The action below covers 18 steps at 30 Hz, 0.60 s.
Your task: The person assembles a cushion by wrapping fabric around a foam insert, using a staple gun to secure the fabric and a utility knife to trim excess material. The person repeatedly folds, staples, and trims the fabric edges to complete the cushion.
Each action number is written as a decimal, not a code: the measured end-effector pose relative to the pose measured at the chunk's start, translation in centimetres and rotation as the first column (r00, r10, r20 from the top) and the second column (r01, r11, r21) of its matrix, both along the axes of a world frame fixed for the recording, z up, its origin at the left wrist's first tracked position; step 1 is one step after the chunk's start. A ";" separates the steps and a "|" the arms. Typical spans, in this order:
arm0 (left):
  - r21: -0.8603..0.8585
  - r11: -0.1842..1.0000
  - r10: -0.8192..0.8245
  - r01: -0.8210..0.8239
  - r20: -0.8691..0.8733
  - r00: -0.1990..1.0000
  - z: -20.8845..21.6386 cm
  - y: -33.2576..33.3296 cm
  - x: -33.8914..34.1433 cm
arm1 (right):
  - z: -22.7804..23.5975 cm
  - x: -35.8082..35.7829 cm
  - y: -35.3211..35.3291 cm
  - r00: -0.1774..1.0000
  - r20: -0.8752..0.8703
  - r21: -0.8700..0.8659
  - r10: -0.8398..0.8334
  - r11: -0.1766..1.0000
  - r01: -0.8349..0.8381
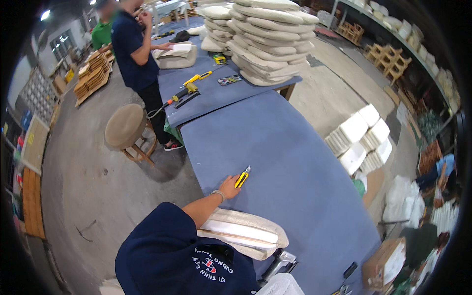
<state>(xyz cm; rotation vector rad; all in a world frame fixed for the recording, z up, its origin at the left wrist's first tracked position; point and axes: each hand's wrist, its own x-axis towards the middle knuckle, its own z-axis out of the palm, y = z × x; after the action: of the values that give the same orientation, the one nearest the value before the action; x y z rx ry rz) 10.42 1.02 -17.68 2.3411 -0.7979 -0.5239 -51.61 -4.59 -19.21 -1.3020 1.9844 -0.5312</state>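
Note:
My left hand [229, 187] reaches forward over the blue-grey tabletop [275, 147], its fingers closed on a yellow utility knife [241, 179]. The knife's blade end points away from me. Close to my body lies a cream fabric-covered cushion piece [268, 227], with a white strip along its middle; my forearm and shirt hide its left part. Beside its right end is a silver staple gun [279, 263], partly hidden at my chest. My right hand does not show.
Across a table seam lie a yellow-handled tool [196, 77] and an air gun [186, 92]. Tall cushion stacks [270, 39] stand behind. A person [132, 44] works at the far left, near a round stool [126, 127]. A cardboard box [386, 263] stands right of the table.

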 end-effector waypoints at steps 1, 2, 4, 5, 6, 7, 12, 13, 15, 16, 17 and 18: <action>-0.021 1.000 -0.014 0.016 0.087 0.996 0.1 -0.9 0.2 | -0.2 -1.3 1.2 0.999 0.003 0.020 -0.050 0.999 0.050; -0.026 0.995 -0.089 0.095 0.167 0.982 0.4 -2.1 -0.4 | -0.8 -3.3 4.5 0.991 -0.005 0.058 -0.132 0.990 0.132; -0.065 0.982 -0.161 0.178 0.210 0.964 -2.6 0.6 3.4 | -3.0 -5.4 11.1 0.981 -0.063 0.205 -0.185 0.959 0.194; -0.186 0.981 -0.115 0.057 -0.316 0.942 -0.4 -0.1 1.5 | -3.6 -7.5 15.2 0.966 -0.172 0.281 -0.195 0.930 0.238; -0.266 0.964 -0.120 -0.021 -0.500 0.858 -0.3 1.4 1.5 | -4.1 -7.5 18.3 0.956 -0.260 0.384 -0.137 0.894 0.232; -0.392 0.918 -0.176 -0.054 -0.528 0.831 -0.6 2.7 1.0 | -4.7 -7.6 20.8 0.947 -0.314 0.486 -0.063 0.846 0.217; -0.126 0.970 -0.235 0.209 -0.257 0.938 -1.2 1.4 1.8 | -9.1 -5.5 31.7 0.800 -0.196 0.734 -0.567 0.456 0.503; -0.064 0.967 -0.255 0.247 -0.212 0.944 -0.8 1.0 1.0 | -9.1 -5.7 33.7 0.817 -0.209 0.754 -0.538 0.443 0.485; -0.047 0.958 -0.286 0.283 -0.246 0.926 0.3 0.8 1.5 | -8.3 -6.6 33.5 0.830 -0.257 0.729 -0.495 0.465 0.502; -0.096 0.954 -0.300 0.285 -0.326 0.896 0.5 0.9 1.9 | -7.2 -7.6 31.9 0.823 -0.294 0.678 -0.486 0.501 0.538; -0.176 0.954 -0.295 0.244 -0.396 0.869 0.1 0.8 3.2 | -7.0 -10.0 29.5 0.860 -0.493 0.596 0.135 0.772 0.220; -0.295 0.916 -0.383 0.270 -0.455 0.804 -1.4 0.7 3.6 | -5.8 -12.0 28.9 0.830 -0.277 0.376 -0.483 0.741 0.557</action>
<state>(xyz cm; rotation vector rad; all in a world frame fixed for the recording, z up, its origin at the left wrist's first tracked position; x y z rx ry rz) 14.02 1.69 -19.05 1.7415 -0.9487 -1.0911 -63.65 24.27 -25.06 -0.5009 2.4368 -0.1934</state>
